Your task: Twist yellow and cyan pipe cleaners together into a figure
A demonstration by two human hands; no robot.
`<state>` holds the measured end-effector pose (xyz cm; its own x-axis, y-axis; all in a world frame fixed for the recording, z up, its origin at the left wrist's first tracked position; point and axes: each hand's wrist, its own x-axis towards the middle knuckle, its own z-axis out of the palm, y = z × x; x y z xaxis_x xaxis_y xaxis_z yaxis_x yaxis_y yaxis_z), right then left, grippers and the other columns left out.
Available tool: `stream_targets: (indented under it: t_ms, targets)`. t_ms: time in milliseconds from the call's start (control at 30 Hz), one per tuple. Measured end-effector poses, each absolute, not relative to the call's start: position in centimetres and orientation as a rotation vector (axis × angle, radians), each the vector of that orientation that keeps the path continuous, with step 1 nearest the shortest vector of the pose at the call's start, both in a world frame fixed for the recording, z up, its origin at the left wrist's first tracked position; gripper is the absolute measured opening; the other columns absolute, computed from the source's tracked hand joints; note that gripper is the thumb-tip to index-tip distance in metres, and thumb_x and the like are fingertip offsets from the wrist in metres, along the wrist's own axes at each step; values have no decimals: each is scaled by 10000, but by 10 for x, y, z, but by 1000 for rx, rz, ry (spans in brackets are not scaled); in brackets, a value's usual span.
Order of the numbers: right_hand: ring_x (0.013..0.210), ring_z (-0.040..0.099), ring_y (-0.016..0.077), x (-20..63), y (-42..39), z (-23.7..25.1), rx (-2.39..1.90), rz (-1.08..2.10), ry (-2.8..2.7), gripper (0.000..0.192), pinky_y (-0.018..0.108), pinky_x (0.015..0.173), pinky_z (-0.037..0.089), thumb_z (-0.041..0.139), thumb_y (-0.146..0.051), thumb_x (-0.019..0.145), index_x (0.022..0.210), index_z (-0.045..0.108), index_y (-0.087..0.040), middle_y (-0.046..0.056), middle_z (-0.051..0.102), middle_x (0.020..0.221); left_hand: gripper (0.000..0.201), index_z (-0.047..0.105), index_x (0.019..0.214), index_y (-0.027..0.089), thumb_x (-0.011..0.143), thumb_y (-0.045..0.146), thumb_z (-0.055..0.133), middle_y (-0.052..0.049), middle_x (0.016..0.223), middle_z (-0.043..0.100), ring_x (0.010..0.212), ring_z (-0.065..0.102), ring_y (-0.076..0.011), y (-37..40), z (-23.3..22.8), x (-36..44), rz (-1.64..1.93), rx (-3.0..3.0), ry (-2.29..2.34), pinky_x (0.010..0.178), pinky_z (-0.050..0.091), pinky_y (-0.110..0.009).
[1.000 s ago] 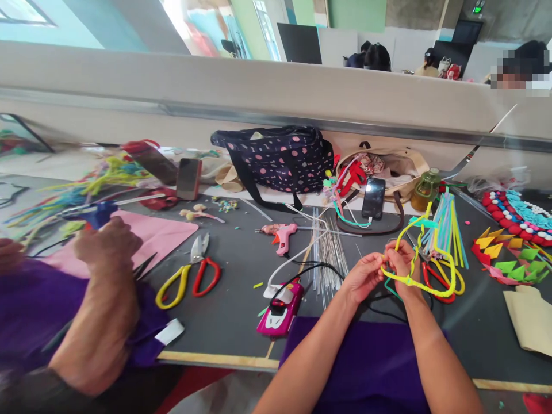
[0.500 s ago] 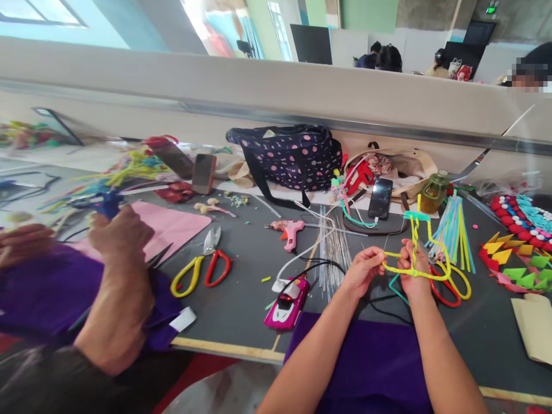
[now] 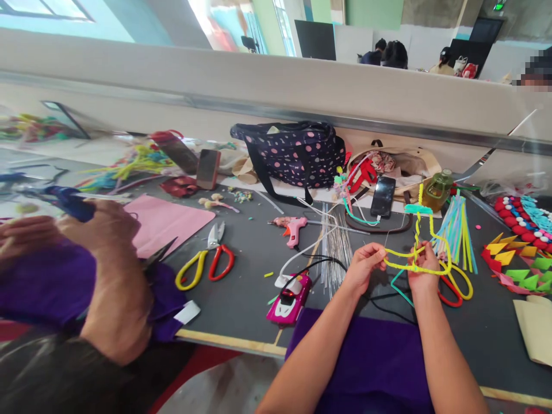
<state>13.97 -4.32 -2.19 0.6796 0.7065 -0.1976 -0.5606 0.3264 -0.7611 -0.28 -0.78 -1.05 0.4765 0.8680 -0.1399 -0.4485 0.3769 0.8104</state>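
My left hand (image 3: 364, 267) pinches the left end of a yellow pipe-cleaner frame (image 3: 448, 253) between thumb and fingers. Closed around its middle, near the upright twisted stem, is my right hand (image 3: 423, 269); some of those fingers are hidden behind the yellow strands. A teal piece (image 3: 418, 209) crosses the top of the frame. Below the frame a bent green pipe cleaner (image 3: 402, 287) lies on the table. Right beside my right hand are scissors (image 3: 464, 284) with red and yellow handles. A bundle of pastel pipe cleaners (image 3: 459, 233) stands behind them.
A pink glue gun (image 3: 294, 229), thin wires (image 3: 338, 253) and a magenta power strip (image 3: 290, 307) lie to my left. Second scissors (image 3: 222, 261) are farther left, near a co-worker's hand (image 3: 101, 227) holding a blue tool. Behind are a phone (image 3: 382, 196), bags and a bottle (image 3: 437, 190).
My hands stay on the yellow frame; its left loop now looks wider, with two strands apart. The co-worker's hand with the blue tool has moved left. The view has shifted slightly.
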Motion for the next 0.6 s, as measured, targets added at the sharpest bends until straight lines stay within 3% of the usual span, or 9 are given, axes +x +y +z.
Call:
stream_targets:
  t_ms: [133,300,400,600]
  targets:
    - [577,571,103,133,-46,-14,-795,1019,-333,370,193,405,396,639,-544,771,920,635,-205,26,690,830,314,636,730,126,625,351,828,-1,616,620,480,534,-72,-9,-12,-1,915,753,616,503,436,-196]
    - [633,621,112,120,-47,-8,-824,1198,-384,241,206,505,488,786,-210,634,850,679,-199,9,698,812,314,634,714,121,625,353,826,2,622,620,489,532,-67,-10,-9,0,952,736,611,512,436,-194]
    - [618,629,128,113,-47,-7,-886,1297,-513,264,244,552,506,795,-169,608,844,683,-203,-4,691,760,299,642,708,118,634,347,819,1,623,621,494,531,-64,-10,-7,0,968,740,588,521,435,-192]
    - [622,604,125,109,-47,-6,-1113,982,-754,185,231,553,459,785,-291,654,783,697,-191,0,676,724,287,645,703,115,646,345,808,4,603,616,470,524,-64,-11,-4,0,1011,765,621,497,417,-188]
